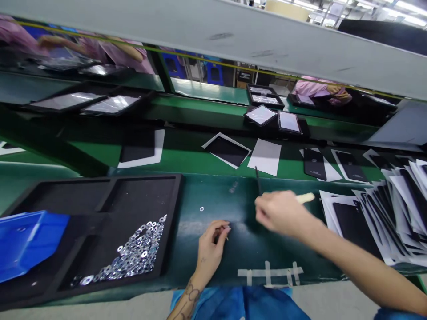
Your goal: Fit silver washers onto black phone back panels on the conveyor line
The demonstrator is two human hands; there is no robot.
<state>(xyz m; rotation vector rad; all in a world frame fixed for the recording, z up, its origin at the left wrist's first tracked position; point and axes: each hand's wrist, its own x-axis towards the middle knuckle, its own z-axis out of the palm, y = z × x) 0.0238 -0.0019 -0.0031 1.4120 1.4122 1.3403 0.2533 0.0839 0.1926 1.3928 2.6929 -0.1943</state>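
Note:
My left hand [213, 244] is over the green table, thumb and fingers pinched together. A tiny pale bit shows at its fingertips, too small to name. Ahead of that hand a single small metal ring [202, 209] lies on the table. My right hand [278, 211], slightly blurred, is wrapped round a thin tool with a pale yellow handle [305, 198]. A slim dark rod [257, 180] sticks up past its fingers, perhaps part of the same tool. To the left, a black divided tray [133, 186] has many shiny metal rings [142, 249] heaped in its near right compartment.
A blue bin [30, 244] rests on the tray's left side. White sheets with black panels stand stacked [396, 213] at the right. More panels and sheets lie on the green belt [187, 155] ahead. A grey beam [200, 31] crosses above. Co-workers in pink sleeves [310, 89] sit beyond.

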